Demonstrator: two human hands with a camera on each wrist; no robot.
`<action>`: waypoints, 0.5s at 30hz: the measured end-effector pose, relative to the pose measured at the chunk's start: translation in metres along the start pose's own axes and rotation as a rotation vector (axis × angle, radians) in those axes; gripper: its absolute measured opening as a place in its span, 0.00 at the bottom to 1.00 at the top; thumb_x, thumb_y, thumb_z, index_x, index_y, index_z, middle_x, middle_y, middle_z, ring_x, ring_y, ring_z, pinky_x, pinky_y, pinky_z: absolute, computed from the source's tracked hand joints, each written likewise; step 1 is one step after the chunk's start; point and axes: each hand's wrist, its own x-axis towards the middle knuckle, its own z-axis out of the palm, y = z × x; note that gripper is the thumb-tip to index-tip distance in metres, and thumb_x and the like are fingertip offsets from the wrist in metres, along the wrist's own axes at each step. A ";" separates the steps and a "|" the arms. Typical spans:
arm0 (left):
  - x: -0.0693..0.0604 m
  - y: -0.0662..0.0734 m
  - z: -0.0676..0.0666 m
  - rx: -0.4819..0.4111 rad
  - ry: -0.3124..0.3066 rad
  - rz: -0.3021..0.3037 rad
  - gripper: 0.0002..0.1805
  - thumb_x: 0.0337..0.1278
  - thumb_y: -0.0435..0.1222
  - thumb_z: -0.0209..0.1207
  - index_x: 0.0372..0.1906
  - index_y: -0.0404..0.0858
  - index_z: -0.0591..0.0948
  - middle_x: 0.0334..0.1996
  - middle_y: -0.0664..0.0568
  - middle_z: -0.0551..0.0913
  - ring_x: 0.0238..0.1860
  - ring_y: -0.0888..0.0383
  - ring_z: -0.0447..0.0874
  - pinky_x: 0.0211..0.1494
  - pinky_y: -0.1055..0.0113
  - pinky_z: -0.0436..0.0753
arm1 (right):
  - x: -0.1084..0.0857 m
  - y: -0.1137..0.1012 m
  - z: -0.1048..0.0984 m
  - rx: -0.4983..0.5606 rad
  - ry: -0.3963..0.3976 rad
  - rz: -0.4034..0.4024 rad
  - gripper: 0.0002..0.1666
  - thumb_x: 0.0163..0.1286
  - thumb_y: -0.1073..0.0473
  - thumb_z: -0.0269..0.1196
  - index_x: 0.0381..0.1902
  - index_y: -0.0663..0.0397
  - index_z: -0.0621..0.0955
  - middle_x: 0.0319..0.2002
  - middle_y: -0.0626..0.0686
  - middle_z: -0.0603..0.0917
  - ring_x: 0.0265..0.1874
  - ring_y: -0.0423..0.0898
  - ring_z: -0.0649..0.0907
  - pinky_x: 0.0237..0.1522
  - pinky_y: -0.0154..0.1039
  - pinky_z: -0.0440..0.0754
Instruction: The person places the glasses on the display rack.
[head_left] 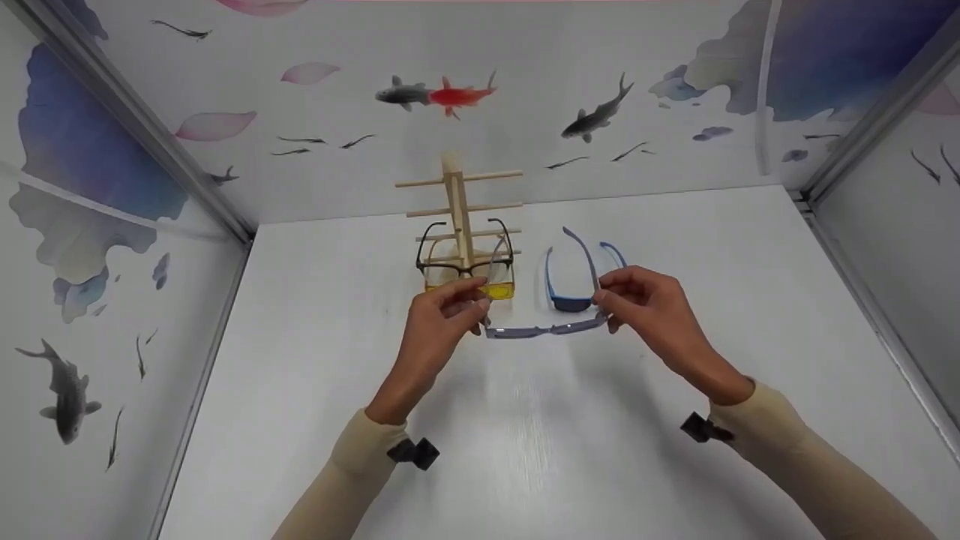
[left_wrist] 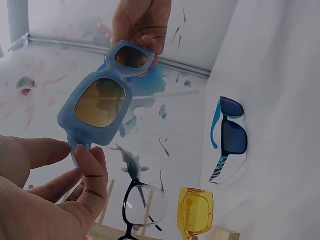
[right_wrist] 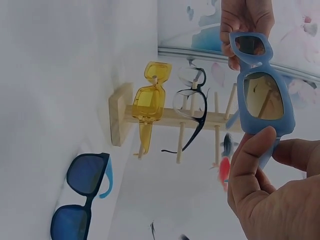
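Observation:
Both hands hold a pair of light-blue-framed sunglasses (head_left: 551, 329) (left_wrist: 95, 105) (right_wrist: 266, 97) in the air above the table. The left hand (head_left: 442, 319) (left_wrist: 60, 185) pinches one temple near its hinge, thumb against fingers. On the other side the right hand (head_left: 649, 311) (right_wrist: 275, 182) pinches the other temple. Behind the left hand stands a wooden rack (head_left: 459, 214) (right_wrist: 120, 114) carrying black-framed clear glasses (head_left: 465, 268) (left_wrist: 127, 207) (right_wrist: 204, 107) and, lower down, yellow glasses (head_left: 501, 290) (left_wrist: 196, 214) (right_wrist: 149, 102).
Blue sunglasses with dark lenses (head_left: 571, 304) (left_wrist: 234, 127) (right_wrist: 85, 175) rest on the white table (head_left: 525, 465), right of the rack and partly behind the held pair in the head view. Printed panels (head_left: 517, 45) enclose the table at the back and sides.

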 end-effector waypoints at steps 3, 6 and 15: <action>-0.001 0.001 -0.004 0.002 0.010 -0.003 0.20 0.77 0.33 0.65 0.69 0.34 0.85 0.52 0.40 0.89 0.42 0.52 0.90 0.48 0.67 0.90 | 0.003 -0.003 0.004 0.004 -0.006 -0.010 0.14 0.78 0.63 0.70 0.55 0.66 0.86 0.43 0.61 0.89 0.32 0.49 0.89 0.39 0.37 0.92; -0.003 0.003 -0.008 0.000 0.016 -0.011 0.21 0.77 0.33 0.65 0.69 0.34 0.84 0.54 0.39 0.88 0.43 0.51 0.90 0.49 0.66 0.90 | 0.005 -0.004 0.007 0.004 -0.011 -0.016 0.13 0.78 0.64 0.70 0.55 0.66 0.86 0.43 0.61 0.90 0.33 0.51 0.90 0.38 0.37 0.92; -0.006 0.005 -0.019 -0.016 0.043 0.000 0.22 0.77 0.32 0.66 0.70 0.32 0.84 0.55 0.38 0.87 0.44 0.50 0.90 0.47 0.66 0.90 | 0.015 -0.009 0.018 -0.011 -0.028 -0.002 0.15 0.78 0.63 0.70 0.57 0.66 0.85 0.46 0.66 0.90 0.35 0.50 0.90 0.38 0.37 0.92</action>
